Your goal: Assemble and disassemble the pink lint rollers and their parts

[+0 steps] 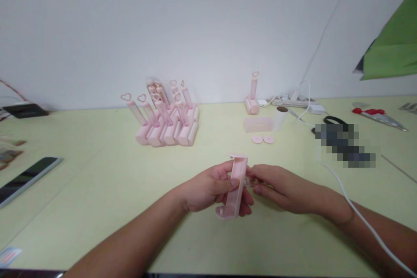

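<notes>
My left hand [208, 184] grips a pale pink plastic housing [237, 186], a long open trough with rounded end plates, held tilted above the table. Its thumb lies across the trough and the other fingers wrap behind. At the housing's right side, my right hand [280, 186] is closed, its fingertips around a small clear piece [250, 182] that is too blurred to name. That piece is at or against the housing's outer wall. Beyond the hands lie two pink discs [262, 139], a pink rectangular cover [259, 124] and a white roll [280, 118] with a brown end.
Several pink units with heart-topped tubes [169, 128] stand at centre left; another unit [252, 102] stands near the wall. A power strip [289, 102] is at the back. A white cable [355, 213] crosses over my right forearm. A phone [29, 178] lies left, red-handled scissors [374, 113] right.
</notes>
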{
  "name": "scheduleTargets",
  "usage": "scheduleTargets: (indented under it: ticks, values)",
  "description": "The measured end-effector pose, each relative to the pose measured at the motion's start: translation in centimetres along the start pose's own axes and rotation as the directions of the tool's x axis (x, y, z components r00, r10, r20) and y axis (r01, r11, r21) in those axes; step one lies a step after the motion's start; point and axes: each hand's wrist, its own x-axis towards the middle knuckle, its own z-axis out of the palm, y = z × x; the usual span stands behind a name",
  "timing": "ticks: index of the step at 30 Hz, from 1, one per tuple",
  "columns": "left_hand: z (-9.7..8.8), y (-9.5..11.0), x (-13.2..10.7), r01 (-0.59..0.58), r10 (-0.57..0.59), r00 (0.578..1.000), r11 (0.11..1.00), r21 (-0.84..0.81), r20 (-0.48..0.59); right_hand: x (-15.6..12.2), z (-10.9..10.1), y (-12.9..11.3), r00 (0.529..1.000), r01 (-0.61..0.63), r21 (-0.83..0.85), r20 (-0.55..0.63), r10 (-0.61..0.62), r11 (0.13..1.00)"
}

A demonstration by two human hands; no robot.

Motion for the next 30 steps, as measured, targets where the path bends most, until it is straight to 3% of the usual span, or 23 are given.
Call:
scheduleTargets:
  ticks: [3,13,16,20,22,23,25,26,28,30]
  values:
    - [-0.3,-0.5,0.4,-0.022,0.021,1.000,0.999,-0.025,-0.008,-0.1,0.0,0.2,1.000,-0.009,-0.057,-0.020,0.008,0.998]
    - [-0.6,-1.7,0.9,-0.068,0.073,0.997,0.991,0.117,-0.038,-0.1,-0.8,0.0,0.999,0.039,-0.145,-0.021,-0.043,0.989]
    - [-0.1,-1.6,0.9,-0.100,0.100,0.995,0.992,0.076,0.010,-0.2,-1.0,0.3,0.996,0.076,-0.179,-0.029,-0.083,0.981]
    - [0.7,-0.8,0.2,-0.154,0.158,0.972,0.987,-0.035,0.172,-0.4,-2.0,1.8,0.978,0.137,-0.202,-0.128,-0.165,0.970]
    - [0.7,-0.2,-0.2,-0.145,0.135,0.980,0.988,0.058,0.147,-0.5,-2.5,2.9,0.967,0.110,-0.220,-0.201,-0.155,0.969]
    - [0.4,0.1,-0.2,-0.133,0.121,0.989,0.980,0.151,0.085,-0.5,-2.8,3.4,0.961,0.085,-0.218,-0.240,-0.138,0.972]
    - [-0.3,0.5,-0.2,-0.086,0.144,0.982,0.916,0.393,-0.121,-0.5,-3.0,4.1,0.938,0.017,-0.186,-0.337,-0.080,0.982]
    - [-0.8,0.7,0.0,-0.040,0.193,0.952,0.848,0.529,-0.236,-0.5,-3.0,4.4,0.920,-0.021,-0.163,-0.390,-0.045,0.986]
    - [-1.7,0.9,0.3,0.102,0.333,0.858,0.637,0.764,-0.392,-0.4,-2.8,4.6,0.879,-0.091,-0.126,-0.477,0.020,0.988]
    - [-2.3,0.8,0.7,0.250,0.447,0.795,0.377,0.892,-0.411,-0.3,-2.4,4.6,0.861,-0.130,-0.109,-0.505,0.058,0.986]
